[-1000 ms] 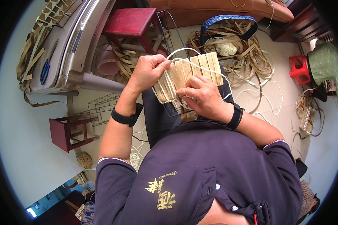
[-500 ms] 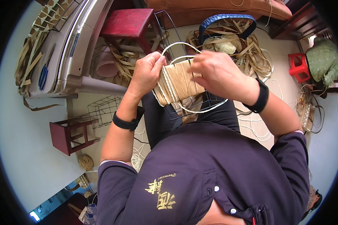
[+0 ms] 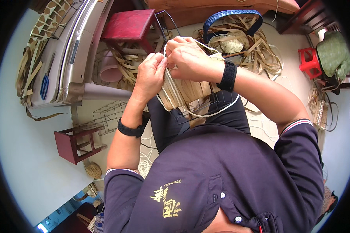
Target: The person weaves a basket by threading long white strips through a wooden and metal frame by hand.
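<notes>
Pinching a pale cord (image 3: pixel 171 87) at the upper edge of a woven straw panel (image 3: pixel 182 93), both hands now meet at one spot, where half a second ago the right hand sat further right, over the panel's far corner, and a second ago it lay flat on the panel's near face. The left hand (image 3: pixel 151 75) is nearly shut, thumb and forefinger nipped on the cord, its other fingers curled against the panel's left edge. The right hand (image 3: pixel 186 58) is also closed, knuckles up, touching the left at the fingertips; what it grips inside the fist I cannot tell, though cord runs out from under it. The panel stands over the person's lap on a dark wire frame (image 3: pixel 206 105), tilted, its long axis running from lower left to upper right, its strips pointing up toward the hands. A loop of cord hangs under it. Beyond lie loose straw strips (image 3: pixel 260 54), a ball of twine (image 3: pixel 232 44), a blue-handled basket (image 3: pixel 229 17) and a red stool (image 3: pixel 130 27).
</notes>
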Tool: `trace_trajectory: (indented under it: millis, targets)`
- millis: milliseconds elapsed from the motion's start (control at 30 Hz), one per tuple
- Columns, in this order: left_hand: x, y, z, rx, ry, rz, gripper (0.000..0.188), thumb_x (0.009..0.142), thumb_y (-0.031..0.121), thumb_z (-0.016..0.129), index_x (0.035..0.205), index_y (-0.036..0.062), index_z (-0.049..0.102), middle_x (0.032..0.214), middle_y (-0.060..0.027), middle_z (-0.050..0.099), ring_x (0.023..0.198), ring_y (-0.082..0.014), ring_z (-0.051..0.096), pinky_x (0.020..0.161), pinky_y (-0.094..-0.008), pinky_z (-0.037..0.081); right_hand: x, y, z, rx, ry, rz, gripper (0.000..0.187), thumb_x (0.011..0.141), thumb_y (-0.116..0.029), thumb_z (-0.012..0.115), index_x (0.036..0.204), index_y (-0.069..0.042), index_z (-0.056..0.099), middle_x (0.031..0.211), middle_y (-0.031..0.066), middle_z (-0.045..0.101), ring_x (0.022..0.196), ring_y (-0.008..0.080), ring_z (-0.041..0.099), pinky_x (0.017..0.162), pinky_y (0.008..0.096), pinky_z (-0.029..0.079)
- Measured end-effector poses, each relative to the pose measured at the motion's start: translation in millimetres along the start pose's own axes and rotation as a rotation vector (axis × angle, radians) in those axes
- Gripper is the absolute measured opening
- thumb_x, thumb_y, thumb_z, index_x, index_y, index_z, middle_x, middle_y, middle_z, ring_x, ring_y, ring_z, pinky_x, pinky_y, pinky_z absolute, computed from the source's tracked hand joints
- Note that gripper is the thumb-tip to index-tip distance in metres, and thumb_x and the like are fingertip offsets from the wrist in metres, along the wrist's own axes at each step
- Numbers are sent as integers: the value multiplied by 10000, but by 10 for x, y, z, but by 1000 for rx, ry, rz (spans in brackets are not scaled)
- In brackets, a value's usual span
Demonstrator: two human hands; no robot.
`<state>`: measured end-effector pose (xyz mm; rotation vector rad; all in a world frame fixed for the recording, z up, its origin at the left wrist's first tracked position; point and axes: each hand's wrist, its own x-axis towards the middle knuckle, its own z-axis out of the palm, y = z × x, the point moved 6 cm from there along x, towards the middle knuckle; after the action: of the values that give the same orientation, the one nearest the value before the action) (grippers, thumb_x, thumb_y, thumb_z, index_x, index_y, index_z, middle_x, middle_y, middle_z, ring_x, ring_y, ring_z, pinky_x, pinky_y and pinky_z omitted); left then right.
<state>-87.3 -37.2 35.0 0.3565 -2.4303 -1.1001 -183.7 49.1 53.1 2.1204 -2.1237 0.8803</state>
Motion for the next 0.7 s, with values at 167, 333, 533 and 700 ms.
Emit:
trace_trajectory:
  millis: [167, 333, 533, 700]
  targets:
    - [19, -25, 72, -113, -49, -70, 128, 966, 84, 583, 901, -26, 601, 811, -162, 560, 705, -287, 550, 679, -361, 465, -20, 55, -56, 23, -42, 26, 97, 653, -147, 690, 663, -54, 713, 947, 69, 626, 1039, 270, 568, 983, 413, 417]
    - [49, 94, 81, -9, -12, 14, 135, 972, 91, 584, 907, -26, 603, 808, -171, 554, 686, -265, 538, 661, -350, 459, -49, 90, -49, 30, -1, 25, 79, 646, -123, 683, 646, -47, 705, 947, 80, 626, 1016, 284, 575, 964, 407, 436]
    - [44, -116, 112, -325, -81, -165, 160, 968, 143, 638, 933, -11, 667, 783, -52, 663, 710, -119, 584, 678, -274, 482, -102, 162, -130, 297, -151, -92, 332, 656, 40, 558, 927, -7, 743, 1016, 134, 635, 1072, 334, 587, 962, 404, 474]
    - [170, -37, 82, -220, -41, -162, 156, 905, 167, 724, 893, 12, 732, 777, -49, 677, 707, -118, 618, 664, -282, 493, -181, 241, -104, 408, -213, 24, 419, 684, 40, 549, 1073, 23, 703, 1124, 175, 647, 1028, 366, 623, 942, 402, 489]
